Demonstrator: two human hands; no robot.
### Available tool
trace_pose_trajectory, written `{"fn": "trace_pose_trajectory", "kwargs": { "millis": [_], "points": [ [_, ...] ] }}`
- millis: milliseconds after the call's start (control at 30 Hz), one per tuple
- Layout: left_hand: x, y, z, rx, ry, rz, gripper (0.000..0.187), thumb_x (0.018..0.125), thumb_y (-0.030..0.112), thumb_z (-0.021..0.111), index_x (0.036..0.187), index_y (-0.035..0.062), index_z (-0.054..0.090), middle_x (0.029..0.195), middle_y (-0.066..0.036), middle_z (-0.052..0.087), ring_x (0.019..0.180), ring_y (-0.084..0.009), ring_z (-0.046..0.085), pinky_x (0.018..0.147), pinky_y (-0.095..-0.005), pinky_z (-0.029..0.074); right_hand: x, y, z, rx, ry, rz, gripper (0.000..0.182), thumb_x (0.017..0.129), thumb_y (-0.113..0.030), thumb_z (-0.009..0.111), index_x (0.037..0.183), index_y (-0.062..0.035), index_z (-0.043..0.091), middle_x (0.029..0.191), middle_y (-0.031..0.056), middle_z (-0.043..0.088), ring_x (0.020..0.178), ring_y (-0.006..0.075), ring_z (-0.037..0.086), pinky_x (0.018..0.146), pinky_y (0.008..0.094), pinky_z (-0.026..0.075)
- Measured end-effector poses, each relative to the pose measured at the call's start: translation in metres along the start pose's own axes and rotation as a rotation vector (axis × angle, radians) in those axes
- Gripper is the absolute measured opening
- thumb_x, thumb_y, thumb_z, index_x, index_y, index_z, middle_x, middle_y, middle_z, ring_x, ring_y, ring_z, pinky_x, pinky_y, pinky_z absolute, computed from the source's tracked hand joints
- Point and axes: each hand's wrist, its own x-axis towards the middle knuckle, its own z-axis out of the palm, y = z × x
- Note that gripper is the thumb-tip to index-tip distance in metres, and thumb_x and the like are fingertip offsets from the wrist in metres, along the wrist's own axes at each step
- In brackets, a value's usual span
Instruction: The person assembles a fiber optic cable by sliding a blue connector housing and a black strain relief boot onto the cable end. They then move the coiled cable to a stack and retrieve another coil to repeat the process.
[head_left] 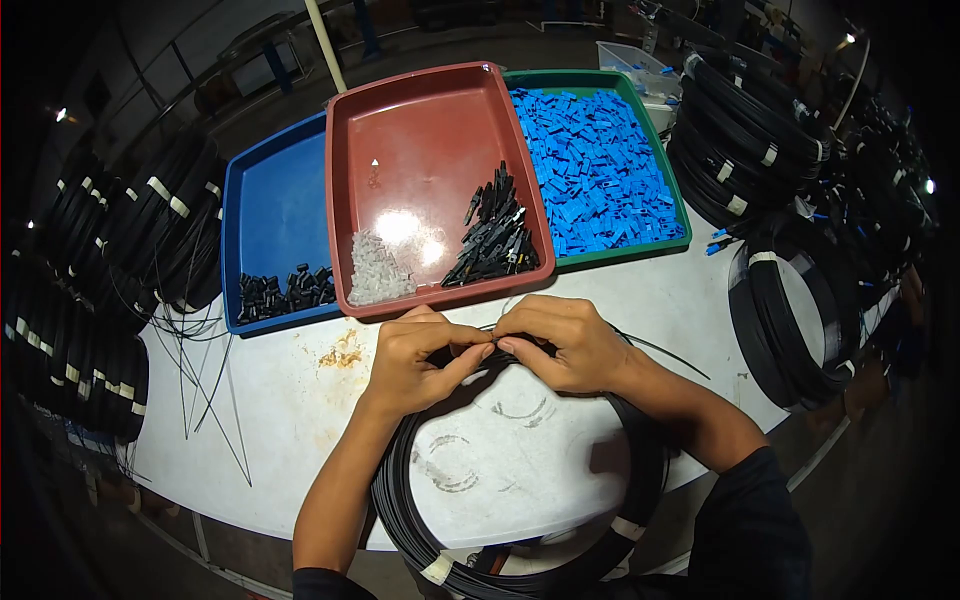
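My left hand (428,358) and my right hand (550,342) meet over the top of a black cable coil (397,490), just below the red tray. Thumb and fingers of each are pinched together, nearly touching. What sits between the fingertips is too small to make out; thin black cable runs by them, and a loose cable end (672,358) sticks out to the right of my right hand. White tape (437,569) binds the coil, which hangs over the table's near edge.
A red tray (430,75) holds clear and black pieces. A blue tray (275,200) with black parts stands left of it, a green tray (672,200) with blue connectors right. Stacked black coils (745,150) flank the white table (300,420); one coil (785,330) lies at the right edge.
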Motion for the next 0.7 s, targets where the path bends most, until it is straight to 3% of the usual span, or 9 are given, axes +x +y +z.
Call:
{"fn": "trace_pose_trajectory", "kwargs": {
  "millis": [133,233,367,433,567,700],
  "points": [
    [0.001,0.003,-0.005,-0.028,-0.016,0.0,0.013,0.079,0.004,0.081,0.092,0.0025,0.078,0.078,-0.007,0.075,0.065,-0.0144,0.067,0.065,-0.0259,0.049,0.0,0.002,-0.001,-0.024,0.006,-0.003,0.011,0.085,0.0,0.071,0.096,0.0029,0.069,0.089,0.0153,0.07,0.078,0.0291,0.069,0.07,0.0362,0.055],
    [-0.004,-0.002,-0.004,-0.262,0.15,-0.281,0.016,0.091,0.007,0.071,0.103,-0.0025,0.074,0.094,-0.011,0.077,0.082,-0.0161,0.072,0.079,-0.0281,0.055,-0.001,0.002,0.001,0.001,0.008,0.008,0.01,0.087,-0.004,0.069,0.096,0.0018,0.068,0.088,0.0153,0.067,0.08,0.0331,0.066,0.073,0.0403,0.053],
    [0.016,-0.012,-0.008,-0.124,0.165,-0.414,0.018,0.091,0.009,0.071,0.105,-0.0025,0.074,0.091,-0.012,0.077,0.083,-0.016,0.073,0.075,-0.0285,0.056,-0.003,0.001,0.0,-0.006,-0.006,0.028,0.009,0.086,-0.004,0.069,0.094,0.001,0.068,0.089,0.0157,0.067,0.084,0.0339,0.067,0.077,0.0405,0.054],
    [0.041,-0.025,-0.018,0.203,0.028,-0.298,0.02,0.089,0.009,0.072,0.105,-0.0019,0.074,0.089,-0.015,0.076,0.078,-0.0182,0.074,0.072,-0.0292,0.056,-0.002,0.002,-0.001,-0.01,-0.001,0.004,0.01,0.084,0.001,0.07,0.094,0.0016,0.068,0.087,0.0151,0.067,0.078,0.0322,0.067,0.071,0.0388,0.054],
    [0.086,-0.054,-0.013,0.259,-0.086,-0.389,0.02,0.088,0.009,0.073,0.106,0.0001,0.073,0.091,-0.015,0.076,0.076,-0.0188,0.073,0.068,-0.0305,0.055,-0.001,0.002,0.0,-0.014,0.016,-0.001,0.009,0.083,0.002,0.07,0.092,0.0014,0.068,0.085,0.015,0.067,0.077,0.0314,0.067,0.07,0.0389,0.054],
    [0.108,-0.091,0.004,0.271,-0.144,-0.235,0.019,0.085,0.01,0.075,0.101,-0.0007,0.073,0.091,-0.018,0.075,0.077,-0.0281,0.074,0.068,-0.0387,0.056,0.0,0.004,-0.001,-0.022,-0.011,0.015,0.009,0.082,0.002,0.07,0.091,0.0008,0.069,0.086,0.0139,0.068,0.077,0.0303,0.068,0.07,0.0378,0.055]
  ]
}}
